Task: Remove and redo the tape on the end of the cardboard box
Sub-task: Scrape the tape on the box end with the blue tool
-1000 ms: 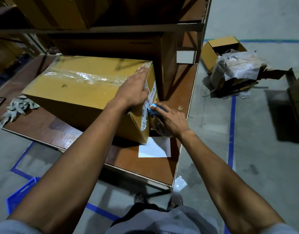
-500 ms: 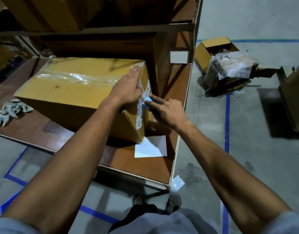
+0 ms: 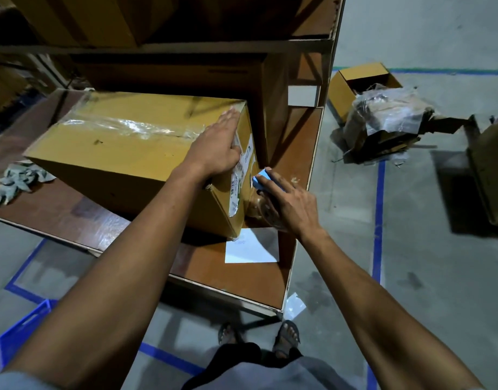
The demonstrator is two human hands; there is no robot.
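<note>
Two hands: both are seen from above, reaching forward over a brown wooden worktop (image 3: 242, 277).
Cardboard box: a long yellow-brown cardboard box (image 3: 124, 153) is laid flat on the worktop, its right end turned toward the hands; wrinkled clear tape (image 3: 124, 126) is seen along its top seam.
Box end: white printed labels (image 3: 238, 178) are stuck down the end face, close to the near corner.
Left hand: the left hand (image 3: 217, 146) is pressed flat on the top of the box at its right end, fingers stretched out and unclenched, the thumb hooked over the edge onto the labelled face.
Right hand: the right hand (image 3: 288, 204) is held just beside the box end, lower than the left hand, its grip wrapped around a tape dispenser (image 3: 266, 204).
Tape dispenser: a light blue part is shown at its top, touching or nearly touching the end face; a roll of clear tape is partly hidden under the palm.
White sheet: a white sheet (image 3: 253, 247) is laid on the worktop directly below the right hand, at the box's near corner.
Surroundings: a crumpled grey cloth (image 3: 16, 180) is left on the worktop at the far left, well apart from the box.
</note>
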